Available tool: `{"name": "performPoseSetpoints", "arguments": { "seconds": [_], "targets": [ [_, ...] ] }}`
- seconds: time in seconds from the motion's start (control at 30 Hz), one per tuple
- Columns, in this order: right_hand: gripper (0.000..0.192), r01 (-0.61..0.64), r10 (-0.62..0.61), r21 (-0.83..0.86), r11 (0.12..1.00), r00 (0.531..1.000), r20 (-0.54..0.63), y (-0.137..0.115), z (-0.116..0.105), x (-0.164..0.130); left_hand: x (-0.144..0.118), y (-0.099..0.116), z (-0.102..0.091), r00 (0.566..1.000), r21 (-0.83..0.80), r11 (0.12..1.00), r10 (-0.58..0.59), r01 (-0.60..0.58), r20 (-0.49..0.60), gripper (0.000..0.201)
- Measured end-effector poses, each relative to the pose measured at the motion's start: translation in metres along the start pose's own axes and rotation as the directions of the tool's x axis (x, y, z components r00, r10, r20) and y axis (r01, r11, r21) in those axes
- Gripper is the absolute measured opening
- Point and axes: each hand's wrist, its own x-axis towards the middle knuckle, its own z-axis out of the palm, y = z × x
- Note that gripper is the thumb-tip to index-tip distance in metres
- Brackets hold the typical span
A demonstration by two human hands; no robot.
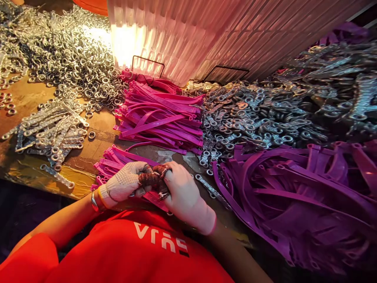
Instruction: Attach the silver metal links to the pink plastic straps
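My left hand [122, 184], in a white dotted knit glove with a bracelet at the wrist, meets my right hand [187, 198] in front of my red shirt. A white glove covers the right hand too. The fingers of both curl inward and press together. Dark brown knitted cloth [154, 177] wraps the fingers where they meet; whether it is part of the gloves or a separate piece is unclear. Anything pinched between the fingers is hidden. Beneath the hands lies a small bundle of magenta plastic straps [113, 159].
A larger pile of magenta straps [159, 118] lies ahead. Metal rings and links [82, 59] heap at left, with a stack of metal link strips [54, 131] nearer. More metal links [250, 114] and purple straps [294, 188] fill the right. A corrugated translucent panel [176, 35] stands behind.
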Motion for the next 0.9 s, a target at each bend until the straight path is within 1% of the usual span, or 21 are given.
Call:
{"name": "performPoseSetpoints", "arguments": {
  "seconds": [0.07,0.1,0.2,0.27,0.3,0.33,0.4,0.43,0.47,0.5,0.53,0.57,0.6,0.63,0.7,0.73,0.77,0.8,0.83,0.87,0.9],
  "targets": [
    [0.017,-0.011,0.010,-0.046,0.999,1.000,-0.016,-0.002,0.002,0.002,0.002,-0.002,0.001,1.000,-0.050,0.999,-0.017,0.016,-0.010,0.038],
    [0.016,-0.014,0.012,-0.081,0.997,1.000,-0.017,-0.004,0.003,0.003,0.003,-0.004,0.002,0.999,-0.072,0.997,-0.021,0.019,-0.026,0.037],
    [0.021,-0.009,0.006,-0.170,0.985,1.000,-0.017,-0.008,0.009,0.001,0.007,-0.012,0.002,0.994,-0.174,0.985,-0.028,0.011,-0.101,0.034],
    [0.023,0.001,-0.004,-0.172,0.985,1.000,-0.017,-0.009,0.013,0.000,0.008,-0.014,-0.001,0.988,-0.201,0.979,-0.004,-0.028,-0.157,0.034],
    [0.024,0.007,-0.009,-0.155,0.988,1.000,-0.012,-0.008,0.014,0.001,0.008,-0.014,-0.005,0.983,-0.169,0.984,0.022,-0.053,-0.180,0.035],
    [0.023,0.012,-0.012,-0.133,0.991,1.000,-0.004,-0.006,0.015,0.004,0.007,-0.012,-0.010,0.978,-0.097,0.992,0.064,-0.084,-0.199,0.034],
    [0.021,0.005,-0.004,-0.113,0.994,1.000,0.010,0.002,0.015,0.017,0.005,-0.004,-0.027,0.953,0.150,0.976,0.190,-0.158,-0.237,0.032],
    [0.018,-0.001,0.003,-0.130,0.992,1.000,0.014,0.007,0.014,0.027,0.006,0.000,-0.038,0.924,0.310,0.932,0.276,-0.190,-0.265,0.031],
    [0.018,-0.005,0.008,-0.162,0.987,1.000,0.017,0.013,0.013,0.039,0.009,0.004,-0.050,0.879,0.476,0.855,0.375,-0.205,-0.296,0.029],
    [0.021,0.001,0.004,-0.207,0.978,1.000,0.020,0.018,0.012,0.053,0.013,0.007,-0.063,0.813,0.633,0.751,0.480,-0.187,-0.329,0.026],
    [0.023,0.022,-0.015,-0.250,0.968,0.999,0.032,0.023,0.012,0.068,0.019,0.009,-0.075,0.740,0.761,0.635,0.574,-0.134,-0.350,0.023],
    [0.023,0.043,-0.030,-0.293,0.955,0.998,0.050,0.027,0.011,0.083,0.026,0.010,-0.086,0.679,0.849,0.525,0.645,-0.061,-0.350,0.022],
    [0.024,0.057,-0.033,-0.333,0.941,0.996,0.078,0.030,0.012,0.097,0.034,0.010,-0.096,0.645,0.900,0.436,0.686,0.005,-0.336,0.026],
    [0.024,0.063,-0.024,-0.365,0.929,0.994,0.110,0.032,0.013,0.109,0.041,0.009,-0.103,0.633,0.927,0.372,0.705,0.053,-0.320,0.032],
    [0.026,0.058,0.015,-0.410,0.910,0.985,0.172,0.033,0.014,0.124,0.052,0.008,-0.110,0.637,0.945,0.312,0.710,0.099,-0.301,0.042],
    [0.027,0.056,0.028,-0.420,0.906,0.981,0.191,0.032,0.014,0.127,0.054,0.008,-0.110,0.630,0.946,0.307,0.715,0.108,-0.304,0.043],
    [0.027,0.056,0.031,-0.424,0.904,0.980,0.195,0.031,0.013,0.127,0.053,0.008,-0.107,0.607,0.942,0.318,0.729,0.109,-0.316,0.042],
    [0.027,0.055,0.025,-0.422,0.905,0.983,0.183,0.030,0.011,0.124,0.048,0.009,-0.103,0.572,0.932,0.348,0.747,0.099,-0.340,0.040],
    [0.026,0.054,0.014,-0.413,0.909,0.987,0.160,0.029,0.008,0.119,0.041,0.011,-0.097,0.539,0.911,0.406,0.753,0.070,-0.377,0.037],
    [0.025,0.053,-0.001,-0.395,0.917,0.991,0.131,0.027,0.005,0.112,0.033,0.012,-0.090,0.518,0.868,0.497,0.737,0.018,-0.433,0.034],
    [0.024,0.056,-0.018,-0.371,0.927,0.994,0.105,0.024,0.002,0.103,0.023,0.014,-0.084,0.524,0.787,0.615,0.688,-0.055,-0.502,0.032]
  ]
}}
